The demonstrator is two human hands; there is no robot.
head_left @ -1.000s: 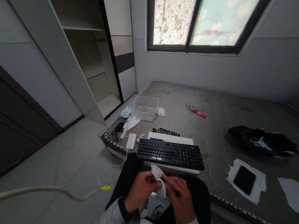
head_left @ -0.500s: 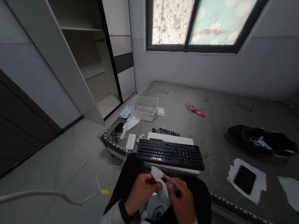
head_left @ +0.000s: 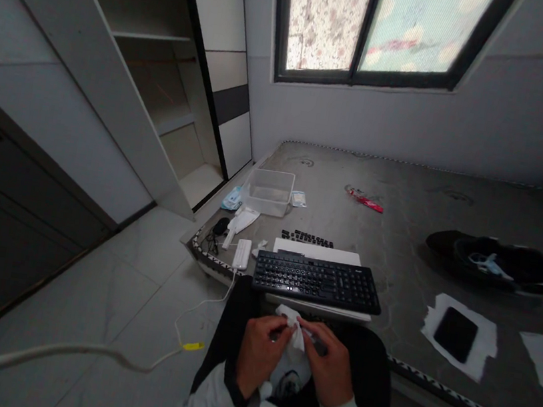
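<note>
Over my lap, my left hand (head_left: pixel 261 350) pinches a crumpled white wipe (head_left: pixel 297 338) between thumb and fingers. From the other side, my right hand (head_left: pixel 331 365) grips the same wipe, its fingertips close to those of the left. Whatever lies inside the folds is hidden. Just beyond both hands is a black keyboard (head_left: pixel 316 281), with some keys apparently off on its left part. It rests on a white box (head_left: pixel 345 257). Behind the box, several loose black keycaps (head_left: pixel 307 238) lie in rows.
Left of the keyboard are a white power strip (head_left: pixel 242 254) with its cable, a black mouse (head_left: pixel 220 225), and a clear plastic bin (head_left: pixel 269 193). To the right lie a phone (head_left: pixel 456 334) on a white sheet and a dark shoe-like item (head_left: pixel 495 262). A red packet (head_left: pixel 365 200) lies farther back.
The small dark piece showing at the wipe between my fingers is now covered. My fingertips have drawn closer together on the wipe. The whole view has shifted slightly.
</note>
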